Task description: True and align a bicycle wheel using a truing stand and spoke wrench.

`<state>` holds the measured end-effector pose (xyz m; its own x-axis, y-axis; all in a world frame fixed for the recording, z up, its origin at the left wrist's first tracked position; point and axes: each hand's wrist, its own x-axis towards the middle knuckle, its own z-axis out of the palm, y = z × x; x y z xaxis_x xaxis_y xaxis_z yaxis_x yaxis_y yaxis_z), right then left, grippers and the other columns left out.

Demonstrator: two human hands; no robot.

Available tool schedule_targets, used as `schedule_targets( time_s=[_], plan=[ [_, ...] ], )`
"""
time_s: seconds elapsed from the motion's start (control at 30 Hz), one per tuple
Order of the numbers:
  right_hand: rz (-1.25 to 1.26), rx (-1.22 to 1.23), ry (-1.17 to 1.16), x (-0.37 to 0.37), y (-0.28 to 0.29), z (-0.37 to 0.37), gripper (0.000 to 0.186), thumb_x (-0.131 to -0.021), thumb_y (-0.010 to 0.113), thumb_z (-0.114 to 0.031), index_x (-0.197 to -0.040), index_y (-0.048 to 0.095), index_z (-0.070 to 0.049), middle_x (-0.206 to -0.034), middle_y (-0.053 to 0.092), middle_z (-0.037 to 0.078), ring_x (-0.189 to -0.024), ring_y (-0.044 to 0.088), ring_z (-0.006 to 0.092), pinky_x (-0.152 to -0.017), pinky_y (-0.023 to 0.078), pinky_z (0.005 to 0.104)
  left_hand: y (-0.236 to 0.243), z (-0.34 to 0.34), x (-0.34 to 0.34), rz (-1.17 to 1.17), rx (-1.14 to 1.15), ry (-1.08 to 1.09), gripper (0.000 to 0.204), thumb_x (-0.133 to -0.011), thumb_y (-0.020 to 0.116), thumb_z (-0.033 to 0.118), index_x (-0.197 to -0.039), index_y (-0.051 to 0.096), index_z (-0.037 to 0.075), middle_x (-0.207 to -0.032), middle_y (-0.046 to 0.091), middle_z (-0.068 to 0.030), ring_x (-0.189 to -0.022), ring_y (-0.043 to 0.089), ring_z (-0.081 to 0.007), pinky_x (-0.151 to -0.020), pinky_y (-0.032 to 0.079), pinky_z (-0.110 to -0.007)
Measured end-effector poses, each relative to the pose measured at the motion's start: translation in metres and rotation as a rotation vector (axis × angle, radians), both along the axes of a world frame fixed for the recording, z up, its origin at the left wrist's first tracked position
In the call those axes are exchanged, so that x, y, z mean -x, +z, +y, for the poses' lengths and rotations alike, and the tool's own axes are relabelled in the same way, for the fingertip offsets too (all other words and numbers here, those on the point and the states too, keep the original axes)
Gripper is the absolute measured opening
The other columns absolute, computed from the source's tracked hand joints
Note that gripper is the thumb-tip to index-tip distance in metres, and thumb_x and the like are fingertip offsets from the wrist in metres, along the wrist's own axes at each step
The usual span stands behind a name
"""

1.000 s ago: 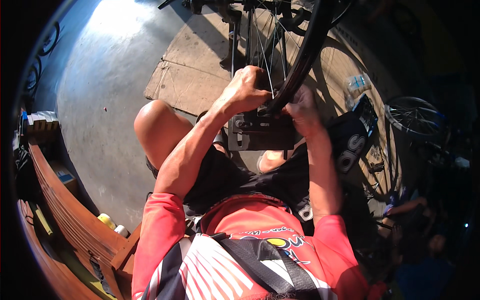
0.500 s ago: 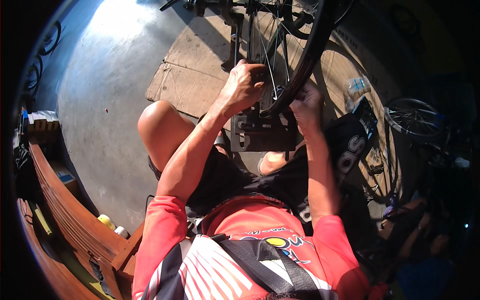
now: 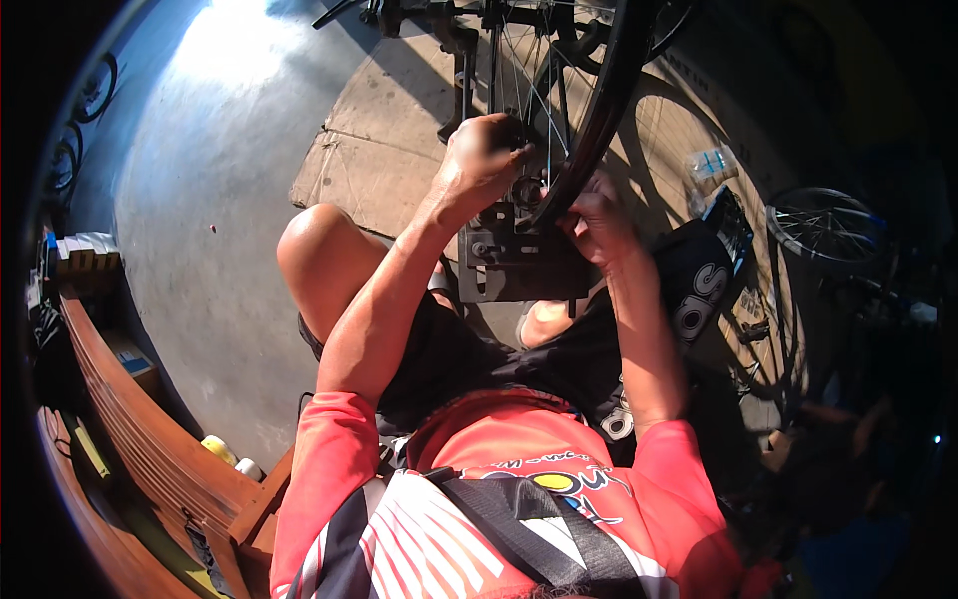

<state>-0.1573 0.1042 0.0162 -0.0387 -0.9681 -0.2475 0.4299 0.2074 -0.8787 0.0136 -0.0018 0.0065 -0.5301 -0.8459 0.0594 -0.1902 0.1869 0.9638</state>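
Note:
A bicycle wheel with a black tyre [image 3: 608, 100] and thin spokes stands upright before me, its hub [image 3: 529, 192] low beside a dark slotted metal stand [image 3: 521, 270]. My left hand [image 3: 481, 158], blurred at the knuckles, is closed among the spokes left of the hub; what its fingers hold is hidden. My right hand [image 3: 599, 225] has curled fingers at the tyre's right side near the hub, on something I cannot make out. Dark bicycle parts [image 3: 454, 40] surround the wheel at the top.
A cardboard sheet [image 3: 374, 150] lies on the concrete floor [image 3: 200, 299]. A wooden bench [image 3: 150, 419] and stacked boxes [image 3: 80, 255] are at left. A spare wheel [image 3: 818, 230] and plastic packets [image 3: 711, 168] lie at right. Another person [image 3: 828, 449] is dimly visible at lower right.
My left hand has moved slightly up and away from me along the spokes. My right hand has shifted a little, its fingers now more curled near the hub.

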Motion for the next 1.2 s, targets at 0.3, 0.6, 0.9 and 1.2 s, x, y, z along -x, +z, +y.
schedule_targets(
  time_s=[0.3, 0.6, 0.9, 1.2],
  plan=[
    [-0.426, 0.045, 0.258, 0.010, -0.030, -0.010, 0.036, -0.094, 0.072, -0.015, -0.125, 0.062, 0.001, -0.103, 0.072, 0.011, -0.093, 0.072, 0.0190, -0.073, 0.061, 0.0300, -0.001, 0.004, 0.005, 0.260, -0.211, 0.036, 0.024, -0.092, 0.071, 0.015, -0.101, 0.068, -0.007, -0.087, 0.072, -0.0105, -0.083, 0.067, -0.0155, -0.075, 0.053, -0.031],
    [-0.185, -0.056, 0.188, 0.008, -0.025, -0.017, 0.026, -0.081, 0.086, -0.015, -0.097, 0.074, 0.001, -0.081, 0.072, 0.007, -0.069, 0.069, 0.0158, -0.049, 0.056, 0.0303, -0.083, -0.037, -0.010, -0.089, 0.459, 0.056, 0.019, -0.096, 0.065, 0.015, -0.113, 0.068, 0.006, -0.119, 0.057, -0.0112, -0.104, 0.061, -0.0201, -0.087, 0.051, -0.033],
    [0.522, -0.108, 0.123, 0.001, -0.005, -0.023, 0.011, -0.076, 0.078, -0.006, -0.083, 0.074, 0.001, -0.068, 0.067, 0.004, -0.058, 0.062, 0.0123, -0.045, 0.046, 0.0298, -0.078, -0.038, 0.006, 0.269, -0.042, 0.030, 0.019, -0.085, 0.056, 0.001, -0.101, 0.066, -0.002, -0.090, 0.067, -0.0089, -0.080, 0.066, -0.0178, -0.070, 0.053, -0.031],
    [0.517, 0.089, 0.121, -0.011, -0.006, -0.024, 0.021, -0.073, 0.087, -0.006, -0.085, 0.073, 0.003, -0.075, 0.071, 0.003, -0.066, 0.059, 0.0084, -0.057, 0.048, 0.0302, -0.028, -0.009, 0.012, 0.068, 0.356, 0.258, 0.045, -0.096, 0.060, 0.040, -0.101, 0.064, -0.005, -0.084, 0.065, -0.0239, -0.076, 0.062, -0.0345, -0.073, 0.049, -0.044]
  ],
)
